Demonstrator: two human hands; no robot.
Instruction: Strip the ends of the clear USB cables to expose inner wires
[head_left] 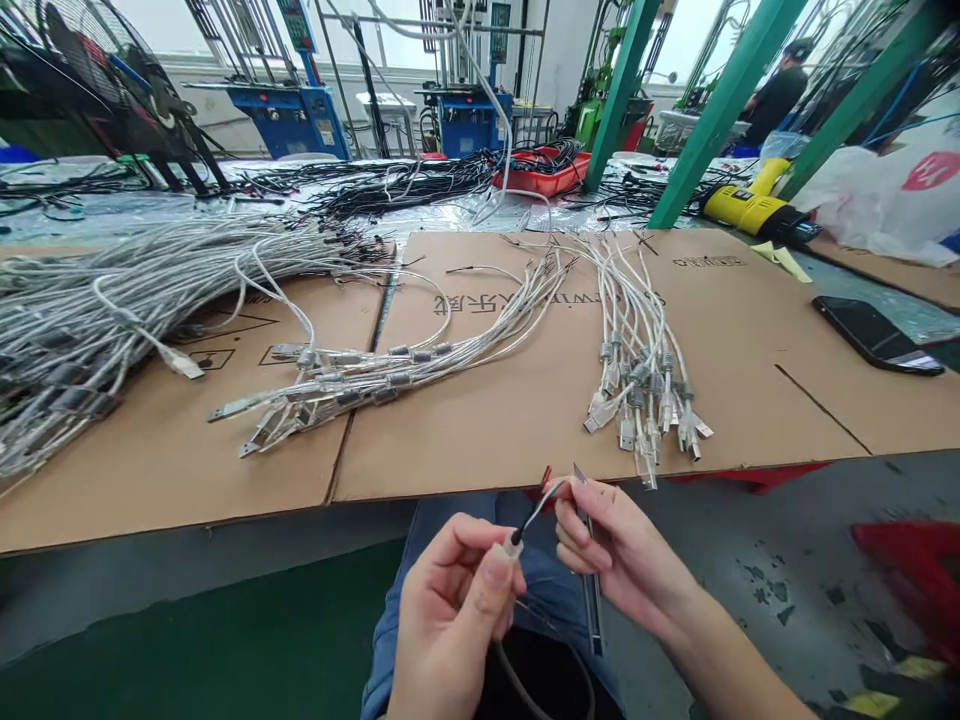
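My left hand (469, 590) is closed around a cable end with a whitish sleeve (511, 547). Thin wires fan out of that end, including a pale wire (541, 503) and a red-tipped one (546, 476). A dark grey cable (517, 680) loops below this hand over the lap. My right hand (600, 535) pinches the pale wire's tip between thumb and finger. It also grips a slim metal tool (592, 615), whose pointed tip shows above the thumb and whose shaft hangs below the palm; its exact kind is unclear. Both hands are just off the table's front edge.
On the cardboard (480, 430) lie a USB cable bunch (645, 370), another bunch (390, 380) and a large heap (112, 310) at left. A phone (874, 333) and yellow heat gun (754, 212) are at right. Behind are a red tray (544, 175) and green posts (720, 120). A person (780, 100) is far off.
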